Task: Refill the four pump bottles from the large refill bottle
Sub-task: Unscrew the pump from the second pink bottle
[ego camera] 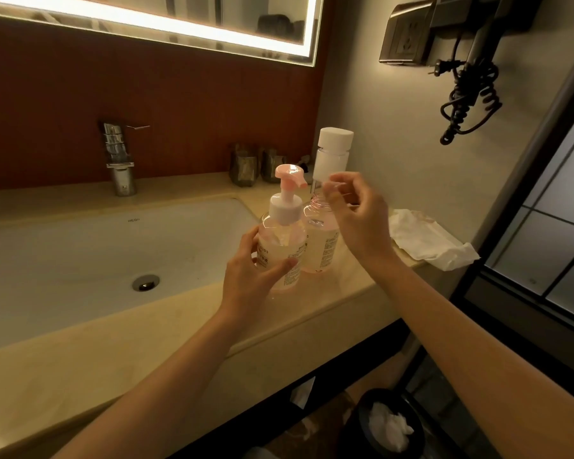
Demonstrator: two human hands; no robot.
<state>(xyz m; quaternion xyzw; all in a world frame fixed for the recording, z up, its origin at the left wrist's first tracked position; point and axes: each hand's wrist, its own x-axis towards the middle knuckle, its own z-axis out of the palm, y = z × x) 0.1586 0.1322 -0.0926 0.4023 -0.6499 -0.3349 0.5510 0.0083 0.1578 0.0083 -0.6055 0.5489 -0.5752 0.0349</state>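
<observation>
Two clear pink pump bottles stand on the counter to the right of the sink. My left hand (257,270) wraps the front bottle (280,246), which carries a pink pump head (290,175). The rear bottle (320,240) has an open threaded neck with no pump on it. Just above that neck, my right hand (355,220) pinches thumb and forefinger together. A white-capped bottle (332,154) rises right behind those fingertips, its lower end hidden. Whether the fingers hold it does not show.
The white sink basin (96,260) and chrome tap (120,160) lie to the left. Crumpled tissue (424,240) sits at the counter's right end and two dark cups (257,165) at the back. A wall hairdryer (474,81) hangs upper right; a bin (388,425) stands below.
</observation>
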